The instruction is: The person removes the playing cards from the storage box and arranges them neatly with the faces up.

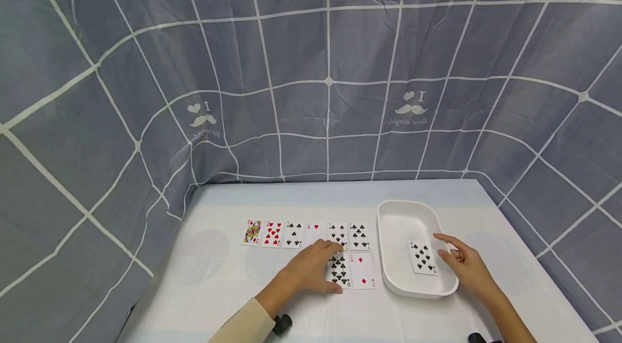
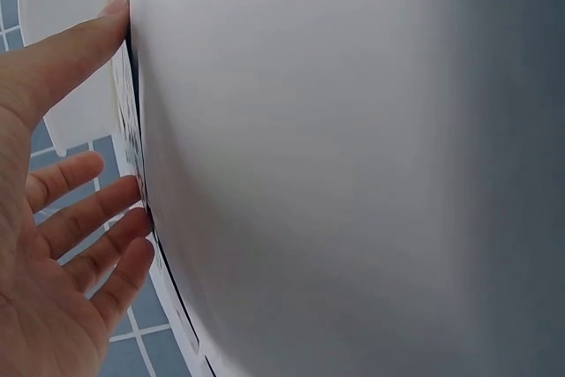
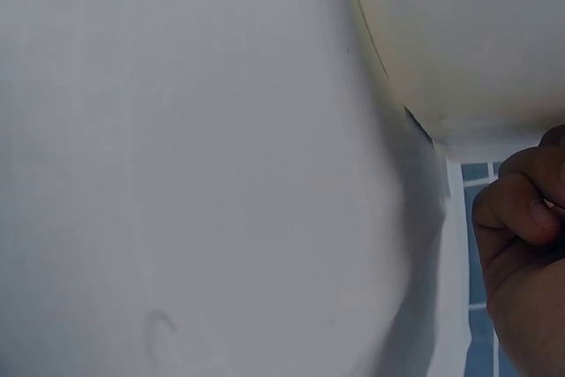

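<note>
My left hand point(image 1: 311, 270) is at a black club card point(image 1: 338, 270) in the front row, thumb by its near edge and fingertips by its far edge. In the left wrist view, the thumb reaches the card edge and the fingers are loosely bent. A two of diamonds point(image 1: 362, 271) lies just right of that card. My right hand point(image 1: 464, 264) is at the right rim of a white tray point(image 1: 398, 283), with thumb and index finger apart. A spade card point(image 1: 423, 257) lies face up in the tray, left of these fingertips.
Behind the left hand runs a row of face-up cards: a red face card point(image 1: 252, 232), a heart card point(image 1: 272, 235), a club card point(image 1: 293, 235), a two of hearts point(image 1: 315, 230), and two black sevens. A grey grid-patterned curtain point(image 1: 301, 111) hangs around the white table point(image 1: 218, 294).
</note>
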Demonstrator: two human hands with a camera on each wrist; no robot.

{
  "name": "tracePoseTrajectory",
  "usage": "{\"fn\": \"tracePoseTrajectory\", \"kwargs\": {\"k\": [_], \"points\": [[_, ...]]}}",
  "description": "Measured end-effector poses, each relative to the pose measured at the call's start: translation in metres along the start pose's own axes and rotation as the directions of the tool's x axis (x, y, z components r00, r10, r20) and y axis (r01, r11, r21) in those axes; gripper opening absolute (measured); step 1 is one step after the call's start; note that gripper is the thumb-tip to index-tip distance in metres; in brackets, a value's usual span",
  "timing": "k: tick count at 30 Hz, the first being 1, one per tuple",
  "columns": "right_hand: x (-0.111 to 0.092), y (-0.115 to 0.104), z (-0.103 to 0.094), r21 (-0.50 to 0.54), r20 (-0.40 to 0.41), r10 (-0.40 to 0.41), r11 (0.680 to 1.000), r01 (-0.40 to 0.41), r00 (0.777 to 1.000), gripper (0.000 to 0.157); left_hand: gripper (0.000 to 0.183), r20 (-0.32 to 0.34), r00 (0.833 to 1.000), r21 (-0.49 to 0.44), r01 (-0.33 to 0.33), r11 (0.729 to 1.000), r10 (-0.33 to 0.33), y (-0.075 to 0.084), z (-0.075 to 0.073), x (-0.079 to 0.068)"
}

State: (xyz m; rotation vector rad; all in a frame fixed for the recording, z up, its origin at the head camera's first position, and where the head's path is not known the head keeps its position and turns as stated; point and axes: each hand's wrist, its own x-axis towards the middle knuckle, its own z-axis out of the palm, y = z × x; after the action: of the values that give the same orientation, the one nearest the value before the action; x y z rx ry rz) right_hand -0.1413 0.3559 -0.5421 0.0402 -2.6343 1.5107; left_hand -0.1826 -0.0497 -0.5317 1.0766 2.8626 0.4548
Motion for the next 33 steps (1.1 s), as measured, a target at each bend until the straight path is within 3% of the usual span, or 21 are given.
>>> {"fn": "tracePoseTrajectory", "kwargs": {"k": [10, 18, 27, 33], "points": [[0.000, 0.001, -0.001, 0.016, 0.013, 0.005, 1.000, -0.005, 1.000, 0.044, 0.085, -0.005, 1.000, 0.011, -0.020, 1.000, 0.020, 0.000, -0.004, 0.000], [0.000, 0.003, 0.000, 0.015, 0.003, 0.011, 1.000, -0.011, 1.000, 0.044, 0.082, -0.022, 0.999, 0.046, -0.025, 0.999, 0.026, 0.010, -0.028, 0.012], [-0.004, 0.005, 0.002, 0.044, 0.001, 0.022, 0.999, -0.023, 1.000, 0.044, 0.080, -0.060, 0.998, 0.028, -0.003, 1.000, 0.005, 0.022, -0.052, 0.032], [-0.002, 0.004, 0.000, 0.059, -0.002, 0.021, 0.998, -0.021, 1.000, 0.044, 0.080, -0.092, 0.995, 0.037, -0.025, 0.999, 0.029, 0.043, -0.058, 0.063]]}}
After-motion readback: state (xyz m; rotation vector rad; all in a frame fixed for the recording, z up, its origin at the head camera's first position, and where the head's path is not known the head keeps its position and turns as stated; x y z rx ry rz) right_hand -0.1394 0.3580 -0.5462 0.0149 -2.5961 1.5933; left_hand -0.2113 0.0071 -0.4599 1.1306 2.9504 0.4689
